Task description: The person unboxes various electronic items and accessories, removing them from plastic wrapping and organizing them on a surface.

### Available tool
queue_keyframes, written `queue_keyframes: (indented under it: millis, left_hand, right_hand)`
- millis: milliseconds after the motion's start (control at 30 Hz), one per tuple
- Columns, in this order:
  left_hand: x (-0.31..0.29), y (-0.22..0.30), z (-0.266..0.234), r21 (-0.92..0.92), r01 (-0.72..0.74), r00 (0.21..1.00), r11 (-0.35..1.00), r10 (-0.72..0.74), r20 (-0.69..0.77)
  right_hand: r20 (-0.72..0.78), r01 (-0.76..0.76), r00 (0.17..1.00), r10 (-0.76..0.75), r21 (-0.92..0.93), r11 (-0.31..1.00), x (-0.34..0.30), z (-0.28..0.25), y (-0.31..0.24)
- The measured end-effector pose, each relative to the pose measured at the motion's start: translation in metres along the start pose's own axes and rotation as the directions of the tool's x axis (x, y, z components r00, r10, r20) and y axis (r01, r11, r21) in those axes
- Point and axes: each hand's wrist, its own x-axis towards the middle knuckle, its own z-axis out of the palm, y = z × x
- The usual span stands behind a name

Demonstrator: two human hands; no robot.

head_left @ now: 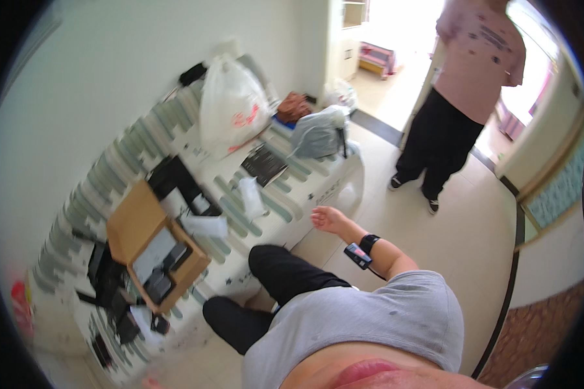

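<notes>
My right hand hangs in the air beyond my knees, near the front edge of the sofa. Its fingers are loosely curled in, and I see nothing in them. A small dark device with a screen is strapped to my right forearm by a black band. A blurred pinkish patch at the lower edge seems to be a bit of my left hand; its fingers cannot be made out. On the sofa to my left lies an opened cardboard box with dark devices and a pale sheet inside.
The striped sofa carries a white plastic bag, a grey bag, a black flat packet, a white pouch, a black case and loose black parts. A person stands by the doorway.
</notes>
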Motion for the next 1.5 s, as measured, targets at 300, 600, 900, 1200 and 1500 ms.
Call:
queue_keyframes:
  millis: [300, 600, 900, 1200, 1500]
  left_hand:
    - [-0.027, 0.061, 0.052, -0.169, 0.263, 0.9, 0.95, -0.178, 0.398]
    - [-0.051, 0.031, 0.077, -0.162, 0.628, 0.665, 0.762, -0.417, 0.62]
    - [-0.067, -0.055, 0.054, -0.272, 0.85, 0.501, 0.452, -0.532, 0.683]
    - [-0.094, -0.012, 0.023, -0.488, 0.865, 0.476, 0.119, -0.505, 0.72]
    - [-0.075, -0.011, -0.002, -0.178, 0.909, 0.399, 0.377, -0.667, 0.629]
  right_hand:
    - [0.384, 0.082, 0.913, -0.138, 0.16, 0.984, -0.057, 0.043, -0.028]
    - [0.513, 0.3, 0.829, -0.222, -0.073, 0.951, -0.08, 0.094, -0.041]
    - [0.714, 0.702, 0.673, -0.194, -0.534, 0.471, -0.095, 0.21, -0.049]
    - [0.645, 0.554, 0.688, 0.332, -0.763, 0.333, -0.03, 0.21, 0.077]
    - [0.366, 0.25, 0.751, 0.55, -0.928, 0.276, -0.02, 0.196, 0.14]
